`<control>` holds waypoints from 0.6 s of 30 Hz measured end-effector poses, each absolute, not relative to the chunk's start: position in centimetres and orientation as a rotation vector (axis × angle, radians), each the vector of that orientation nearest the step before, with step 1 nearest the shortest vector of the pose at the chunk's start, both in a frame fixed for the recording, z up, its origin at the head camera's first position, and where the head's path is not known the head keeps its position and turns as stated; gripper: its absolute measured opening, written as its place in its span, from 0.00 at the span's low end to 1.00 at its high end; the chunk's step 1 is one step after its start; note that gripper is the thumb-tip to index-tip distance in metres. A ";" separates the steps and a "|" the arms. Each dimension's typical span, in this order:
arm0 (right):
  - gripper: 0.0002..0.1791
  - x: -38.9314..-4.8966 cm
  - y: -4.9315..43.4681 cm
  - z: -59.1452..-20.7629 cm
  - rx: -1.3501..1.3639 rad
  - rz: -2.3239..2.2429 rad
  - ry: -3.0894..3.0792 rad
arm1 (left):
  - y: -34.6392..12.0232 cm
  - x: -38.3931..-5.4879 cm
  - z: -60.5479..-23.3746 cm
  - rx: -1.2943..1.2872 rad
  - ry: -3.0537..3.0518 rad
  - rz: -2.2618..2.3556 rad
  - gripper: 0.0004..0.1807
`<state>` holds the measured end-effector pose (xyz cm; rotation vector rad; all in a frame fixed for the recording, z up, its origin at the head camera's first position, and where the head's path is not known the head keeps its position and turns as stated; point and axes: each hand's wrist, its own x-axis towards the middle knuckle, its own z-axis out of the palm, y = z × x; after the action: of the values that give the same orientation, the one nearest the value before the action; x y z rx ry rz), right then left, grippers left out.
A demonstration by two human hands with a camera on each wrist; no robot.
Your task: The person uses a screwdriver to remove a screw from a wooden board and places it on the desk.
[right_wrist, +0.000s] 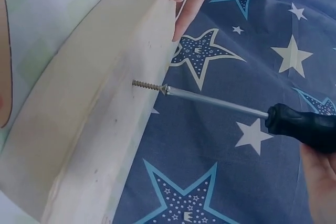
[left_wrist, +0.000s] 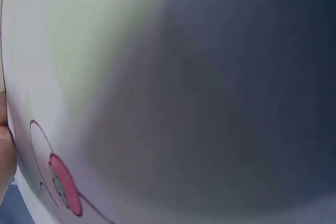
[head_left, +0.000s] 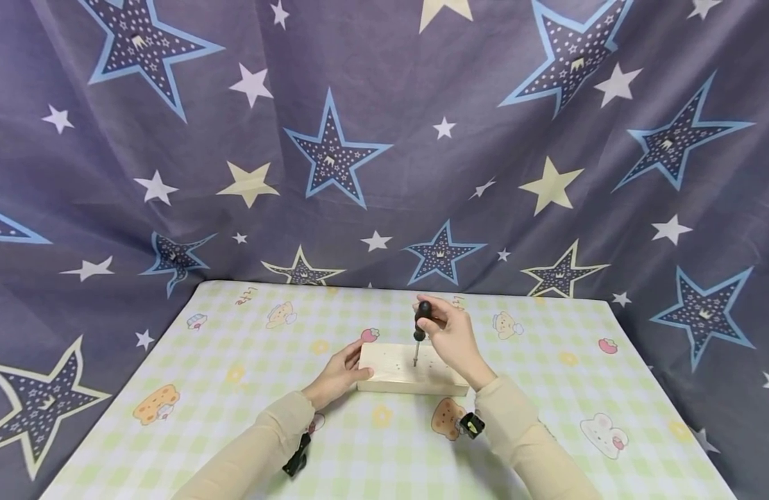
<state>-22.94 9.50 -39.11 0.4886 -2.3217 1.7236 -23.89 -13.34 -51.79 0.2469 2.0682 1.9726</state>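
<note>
A pale wooden block lies flat on the table, its top marked with several small holes. My left hand grips the block's left end, thumb on the near side of the top. In my right hand is a screwdriver with a black handle, held upright over the block. The right wrist view shows its steel shaft meeting the head of a screw, whose tip stands in the wood with most of the thread exposed. Only a sliver of the left hand appears in the left wrist view.
A checked tablecloth with cartoon prints covers the table. Behind it hangs a dark star-patterned curtain. A black wrist device hangs under the left sleeve, another by the right sleeve.
</note>
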 end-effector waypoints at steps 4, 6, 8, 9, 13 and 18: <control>0.22 -23.2 9.8 -39.2 0.474 1.762 -2.352 | -13.2 -23.9 -51.9 0.244 2.061 1.972 0.43; 0.22 -23.3 9.8 -39.2 0.453 1.787 -2.354 | -13.3 -23.9 -51.8 0.250 2.061 1.967 0.43; 0.21 -23.4 9.7 -39.2 0.434 1.818 -2.343 | -13.4 -23.9 -51.9 0.249 2.057 1.962 0.43; 0.20 -23.4 9.6 -39.3 0.435 1.819 -2.333 | -13.4 -23.9 -51.9 0.251 2.054 1.959 0.42; 0.18 -23.0 9.0 -38.7 0.475 1.751 -2.290 | -13.5 -23.8 -51.8 0.245 2.052 1.952 0.42; 0.17 -21.6 8.3 -37.3 0.442 1.598 -2.264 | -13.6 -23.7 -51.6 0.269 2.049 1.947 0.42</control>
<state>-21.62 8.28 -37.31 0.4424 -2.2642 1.5977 -23.74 -13.55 -51.57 0.2686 2.0488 1.9469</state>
